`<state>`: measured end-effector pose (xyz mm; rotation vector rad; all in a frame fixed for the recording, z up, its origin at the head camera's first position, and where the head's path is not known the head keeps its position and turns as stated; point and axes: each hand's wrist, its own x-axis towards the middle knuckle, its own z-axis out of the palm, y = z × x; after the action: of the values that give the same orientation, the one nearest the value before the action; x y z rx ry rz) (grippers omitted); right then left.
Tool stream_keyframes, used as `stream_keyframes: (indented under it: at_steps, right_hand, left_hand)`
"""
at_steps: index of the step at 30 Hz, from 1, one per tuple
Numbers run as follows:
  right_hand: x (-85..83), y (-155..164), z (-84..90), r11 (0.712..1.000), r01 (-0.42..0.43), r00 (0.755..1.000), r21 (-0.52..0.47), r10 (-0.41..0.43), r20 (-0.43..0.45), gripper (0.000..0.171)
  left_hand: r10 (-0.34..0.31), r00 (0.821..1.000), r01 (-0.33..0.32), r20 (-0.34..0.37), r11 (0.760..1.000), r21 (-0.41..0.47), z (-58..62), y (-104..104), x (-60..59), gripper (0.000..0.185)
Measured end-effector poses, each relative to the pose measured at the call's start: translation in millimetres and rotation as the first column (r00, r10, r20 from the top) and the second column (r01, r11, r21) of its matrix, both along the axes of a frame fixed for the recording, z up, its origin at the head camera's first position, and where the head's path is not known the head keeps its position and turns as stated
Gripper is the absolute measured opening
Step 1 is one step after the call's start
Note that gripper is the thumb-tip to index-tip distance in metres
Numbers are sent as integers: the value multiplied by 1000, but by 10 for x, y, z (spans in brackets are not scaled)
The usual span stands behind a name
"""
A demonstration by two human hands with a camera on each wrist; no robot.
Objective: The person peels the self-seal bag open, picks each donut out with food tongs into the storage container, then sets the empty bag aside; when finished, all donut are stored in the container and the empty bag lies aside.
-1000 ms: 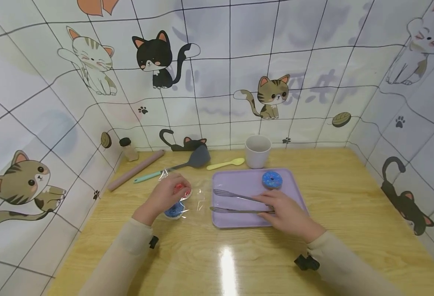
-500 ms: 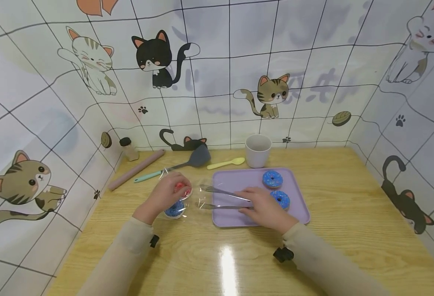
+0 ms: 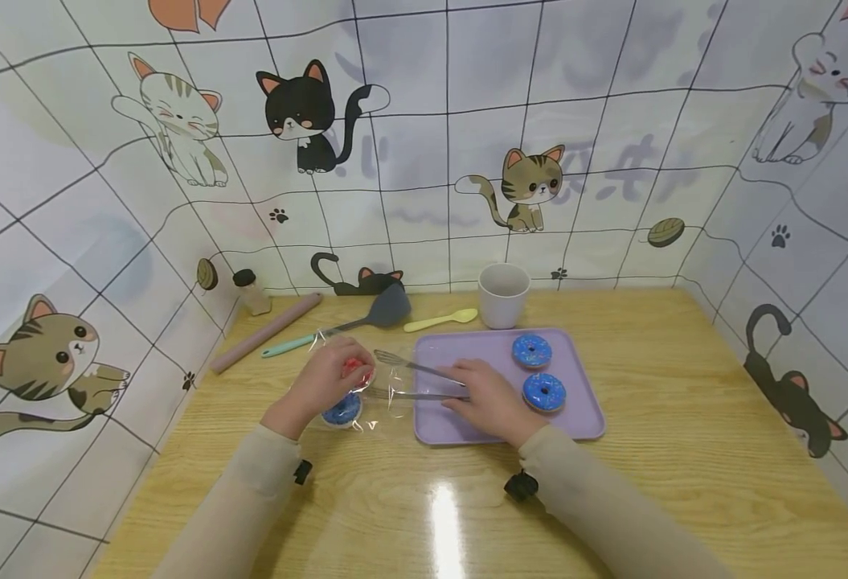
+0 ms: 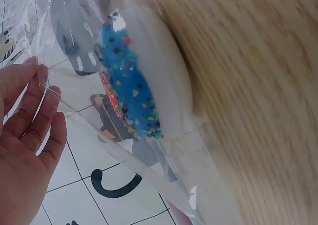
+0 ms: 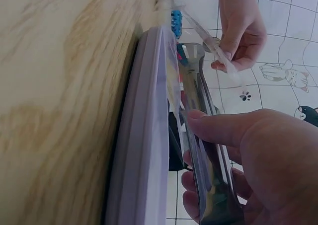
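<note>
Four doughnuts show, split evenly: two blue ones lie on the tray (image 3: pixel 441 428), and two sit in the clear bag (image 4: pixel 144 170), so the transfer looks about half done. Nearest, the right hand (image 3: pixel 492 402) holds the tongs (image 3: pixel 416 367) over the tray, their arms spread apart. Just beyond it lie the near blue doughnut (image 3: pixel 544 392) and the far blue doughnut (image 3: pixel 532 351). To the left, the bagged blue doughnut (image 3: pixel 342 410) and, behind it, the red doughnut (image 3: pixel 354 368) appear to be what is left. The left hand (image 3: pixel 325 376) pinches the bag's film; the tong tips reach its mouth, though whether they touch a doughnut I cannot tell. Farther back lie the yellow spoon (image 3: pixel 441 321) and spatula (image 3: pixel 389 307), seemingly unused.
</note>
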<state>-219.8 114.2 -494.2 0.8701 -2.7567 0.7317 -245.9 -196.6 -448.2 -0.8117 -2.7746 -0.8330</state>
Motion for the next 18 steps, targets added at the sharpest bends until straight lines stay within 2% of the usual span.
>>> stream_keyframes:
  at_steps: [10, 18]
  right_hand:
    - [4, -137, 29, 1000, -5, 1000, -14, 5, -8, 55]
    - [-39, -173, 43, 1000, -13, 999, -8, 13, -30, 54]
  left_hand:
    - [-7, 1000, 7, 22, 1000, 4, -21, -2, -20, 5]
    - [-12, 1000, 12, 10, 1000, 9, -35, 2, -29, 4]
